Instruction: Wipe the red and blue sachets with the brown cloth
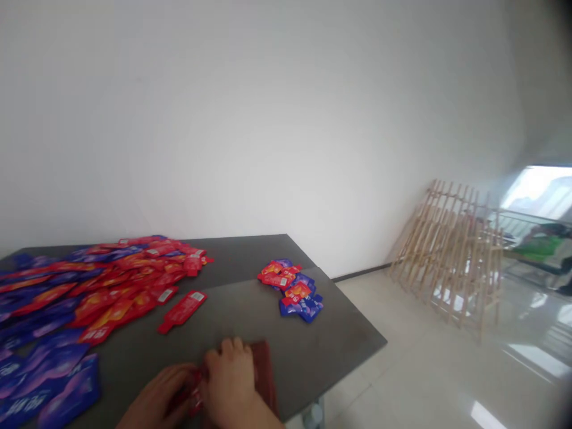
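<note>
At the table's front edge, my left hand (166,390) is closed around a shiny red sachet (195,394), which shows only in part between my two hands. Right beside it, my right hand (230,378) has its fingers curled, with the thumb side against the sachet; what lies under those fingers is hidden. A flat brownish-red piece (267,375), perhaps cloth, sticks out beneath and to the right of my right hand. One loose red spouted sachet (183,311) lies ahead of my hands.
A large heap of red and blue sachets (129,274) covers the left of the dark table (241,304). A smaller mixed pile (295,289) lies near its right edge. Wooden racks (451,250) lean against the white wall (286,119), over a glossy tiled floor (402,375).
</note>
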Demonstrator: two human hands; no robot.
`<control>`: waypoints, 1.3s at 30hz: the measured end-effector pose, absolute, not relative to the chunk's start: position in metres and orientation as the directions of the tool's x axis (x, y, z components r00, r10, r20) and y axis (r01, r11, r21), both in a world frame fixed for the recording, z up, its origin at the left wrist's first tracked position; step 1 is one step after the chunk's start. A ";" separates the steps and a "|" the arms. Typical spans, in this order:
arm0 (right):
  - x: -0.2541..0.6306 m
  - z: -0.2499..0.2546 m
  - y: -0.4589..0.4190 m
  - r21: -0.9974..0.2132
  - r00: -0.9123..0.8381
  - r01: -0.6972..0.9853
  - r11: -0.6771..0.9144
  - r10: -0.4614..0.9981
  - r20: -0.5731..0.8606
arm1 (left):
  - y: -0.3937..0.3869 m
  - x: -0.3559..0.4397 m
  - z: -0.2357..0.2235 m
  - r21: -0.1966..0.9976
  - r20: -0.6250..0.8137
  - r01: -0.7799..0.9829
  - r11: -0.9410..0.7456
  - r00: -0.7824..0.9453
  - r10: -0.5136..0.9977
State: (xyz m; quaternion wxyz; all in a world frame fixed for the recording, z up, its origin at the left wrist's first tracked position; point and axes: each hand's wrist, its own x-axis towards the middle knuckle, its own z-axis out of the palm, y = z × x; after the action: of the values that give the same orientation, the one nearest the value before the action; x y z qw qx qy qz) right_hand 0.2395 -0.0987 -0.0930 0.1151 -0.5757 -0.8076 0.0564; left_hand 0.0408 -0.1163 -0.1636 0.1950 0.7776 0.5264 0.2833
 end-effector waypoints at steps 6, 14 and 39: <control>0.273 -0.070 -0.089 -0.217 -0.133 0.961 0.173 0.974 0.185 | -0.133 0.052 -0.135 0.589 0.217 0.719 -0.368 0.298 0.930; 0.265 -0.082 -0.099 -0.169 -0.391 0.898 0.407 0.912 0.124 | -0.136 0.055 -0.129 0.599 0.179 0.711 -0.368 0.329 0.927; 0.334 -0.081 -0.065 -0.134 -0.038 0.990 0.043 0.999 0.038 | -0.134 0.047 -0.134 0.500 0.158 0.768 -0.400 0.374 0.914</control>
State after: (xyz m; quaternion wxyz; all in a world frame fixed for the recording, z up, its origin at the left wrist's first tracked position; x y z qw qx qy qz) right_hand 0.3339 -0.0651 -0.0808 0.0603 -0.6907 -0.7197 0.0356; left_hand 0.0466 -0.1343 -0.1339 0.1745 0.8101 0.5191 0.2092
